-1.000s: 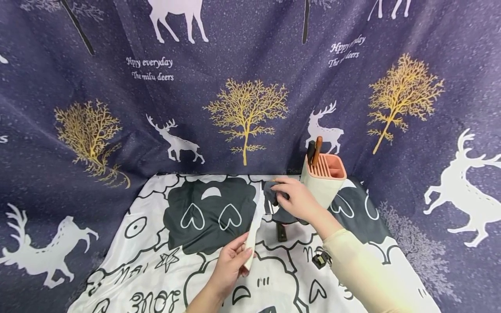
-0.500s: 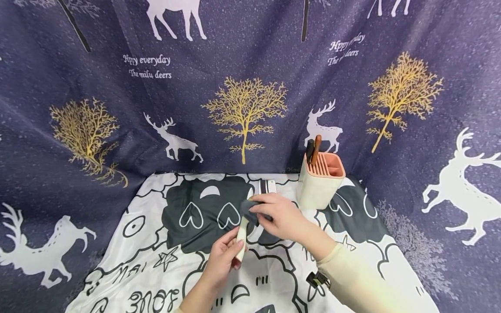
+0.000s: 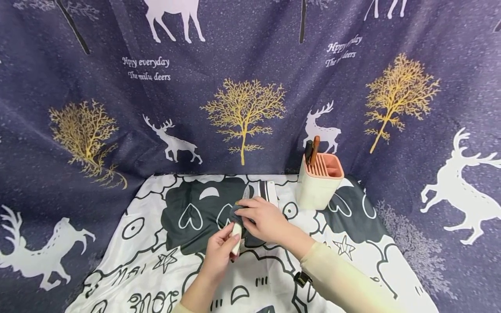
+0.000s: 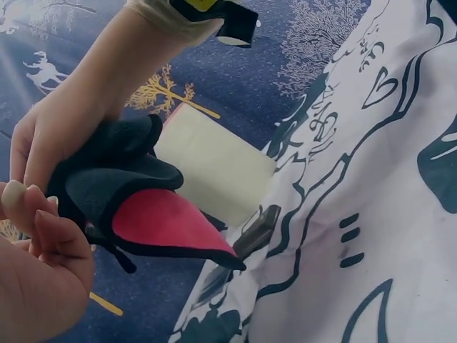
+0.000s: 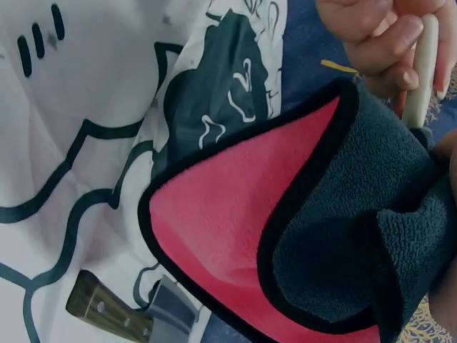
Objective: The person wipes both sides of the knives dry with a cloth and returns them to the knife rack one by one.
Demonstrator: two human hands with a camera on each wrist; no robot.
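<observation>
My left hand [image 3: 219,250] grips the white handle [image 3: 236,238] of a knife, which points away from me. My right hand [image 3: 263,219] holds a dark grey cloth [image 5: 332,214], folded round the knife just beyond the handle. In the right wrist view, the cloth shows a pink underside [image 5: 221,214] and black edging. Most of the blade is covered; a pale tip [image 3: 247,191] seems to stick out past the right hand. A cleaver with a wooden handle [image 5: 107,307] lies on the patterned sheet beneath the cloth; the right hand hides that handle in the head view.
A cream knife block [image 3: 318,191] with a pink slotted top stands at the back right. Black [image 3: 308,151] and brown [image 3: 315,150] handles stick up from its slots. The cleaver's wide, shiny blade [image 3: 269,190] lies left of the block. A dark patterned curtain [image 3: 180,100] hangs behind.
The right hand has brought the cloth from beyond the knife leftward and nearer, down to the handle. The left hand has shifted slightly left, still gripping the knife.
</observation>
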